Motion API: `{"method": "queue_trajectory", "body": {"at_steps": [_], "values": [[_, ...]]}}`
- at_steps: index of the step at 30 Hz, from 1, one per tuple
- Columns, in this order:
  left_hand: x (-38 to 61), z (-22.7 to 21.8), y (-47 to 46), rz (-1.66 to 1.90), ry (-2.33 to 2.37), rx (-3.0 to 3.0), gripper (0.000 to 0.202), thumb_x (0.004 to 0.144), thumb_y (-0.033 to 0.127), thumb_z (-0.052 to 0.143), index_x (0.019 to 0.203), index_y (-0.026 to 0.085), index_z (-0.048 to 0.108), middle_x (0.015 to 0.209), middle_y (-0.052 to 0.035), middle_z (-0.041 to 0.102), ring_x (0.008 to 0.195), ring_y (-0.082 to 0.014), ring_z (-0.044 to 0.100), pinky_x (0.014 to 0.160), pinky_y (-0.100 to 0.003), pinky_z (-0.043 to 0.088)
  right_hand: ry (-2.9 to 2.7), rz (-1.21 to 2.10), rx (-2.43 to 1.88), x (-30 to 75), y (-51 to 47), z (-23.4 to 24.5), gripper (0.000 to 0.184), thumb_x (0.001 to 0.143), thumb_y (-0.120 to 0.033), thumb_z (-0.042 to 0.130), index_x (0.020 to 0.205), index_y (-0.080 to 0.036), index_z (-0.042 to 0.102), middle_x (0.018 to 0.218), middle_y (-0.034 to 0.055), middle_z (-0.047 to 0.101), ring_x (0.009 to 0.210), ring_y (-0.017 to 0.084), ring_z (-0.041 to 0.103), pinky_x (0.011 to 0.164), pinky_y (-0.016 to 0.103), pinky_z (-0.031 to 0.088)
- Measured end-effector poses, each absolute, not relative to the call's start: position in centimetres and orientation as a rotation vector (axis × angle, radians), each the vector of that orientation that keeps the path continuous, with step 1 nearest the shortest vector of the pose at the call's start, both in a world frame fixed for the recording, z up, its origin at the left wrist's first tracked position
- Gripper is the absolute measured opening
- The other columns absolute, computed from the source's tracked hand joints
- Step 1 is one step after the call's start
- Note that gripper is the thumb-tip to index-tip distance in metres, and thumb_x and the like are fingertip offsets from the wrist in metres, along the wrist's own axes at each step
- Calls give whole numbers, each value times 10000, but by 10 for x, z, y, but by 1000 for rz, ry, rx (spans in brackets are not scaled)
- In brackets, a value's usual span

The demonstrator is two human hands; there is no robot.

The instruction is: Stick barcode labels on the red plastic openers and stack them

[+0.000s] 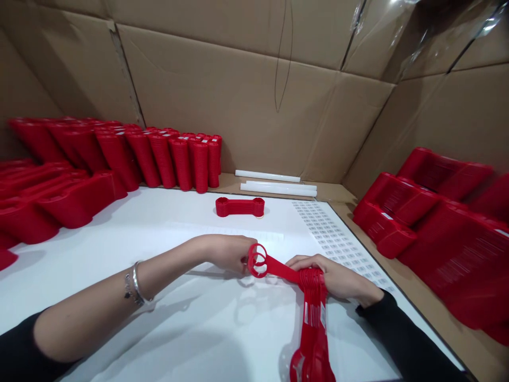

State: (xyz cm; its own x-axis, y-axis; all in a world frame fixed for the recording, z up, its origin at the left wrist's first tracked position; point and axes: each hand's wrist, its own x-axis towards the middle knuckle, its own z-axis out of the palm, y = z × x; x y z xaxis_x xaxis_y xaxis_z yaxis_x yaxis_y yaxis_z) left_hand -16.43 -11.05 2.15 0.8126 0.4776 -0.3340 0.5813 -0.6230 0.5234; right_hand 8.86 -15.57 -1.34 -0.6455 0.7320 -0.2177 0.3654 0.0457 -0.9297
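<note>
My left hand (231, 254) is closed at the ring end of a flat red plastic piece (280, 269), which slants down to the right. Two rings show one over the other at that end. The piece's other end meets a bundle of matching red plastic pieces (313, 313) with white labels on some of them. Wrapped round the top of this bundle is my right hand (338, 277); some of its fingers are hidden behind the pieces. The bundle hangs toward the lower edge of the view.
A short stack of red pieces (240, 207) lies on the white table (178, 212). A label sheet (338, 233) is at the right. Tall red stacks (159, 159) line the left and back, more red stacks (453, 239) the right. White rolls (278, 189) lie by the cardboard wall (230, 95).
</note>
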Motion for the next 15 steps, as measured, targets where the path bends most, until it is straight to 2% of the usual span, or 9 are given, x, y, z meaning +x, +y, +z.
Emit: {"method": "queue_trajectory", "body": {"at_steps": [8, 11, 15], "values": [[-165, 22, -111, -166, 697, 2370, 180, 627, 67, 442, 629, 186, 308, 623, 37, 340, 558, -95, 313, 488, -241, 265, -1996, 1593, -1191, 95, -152, -13, 276, 773, -309, 584, 998, -191, 692, 986, 55, 654, 866, 217, 594, 749, 335, 473], [-163, 22, -111, -227, 750, 2392, 187, 632, 80, 466, 633, 187, 313, 635, 37, 360, 563, -95, 322, 489, -238, 266, -1991, 1580, -1217, 96, -152, -14, 277, 763, -318, 586, 988, -201, 698, 974, 52, 662, 825, 213, 602, 731, 338, 477], [-164, 18, -109, -198, 765, 2474, 139, 645, 73, 457, 645, 175, 362, 754, 16, 441, 612, -97, 381, 527, -223, 316, -2022, 1540, -1234, 96, -151, -13, 263, 754, -326, 591, 955, -207, 711, 953, 52, 672, 770, 206, 610, 707, 332, 481]]}}
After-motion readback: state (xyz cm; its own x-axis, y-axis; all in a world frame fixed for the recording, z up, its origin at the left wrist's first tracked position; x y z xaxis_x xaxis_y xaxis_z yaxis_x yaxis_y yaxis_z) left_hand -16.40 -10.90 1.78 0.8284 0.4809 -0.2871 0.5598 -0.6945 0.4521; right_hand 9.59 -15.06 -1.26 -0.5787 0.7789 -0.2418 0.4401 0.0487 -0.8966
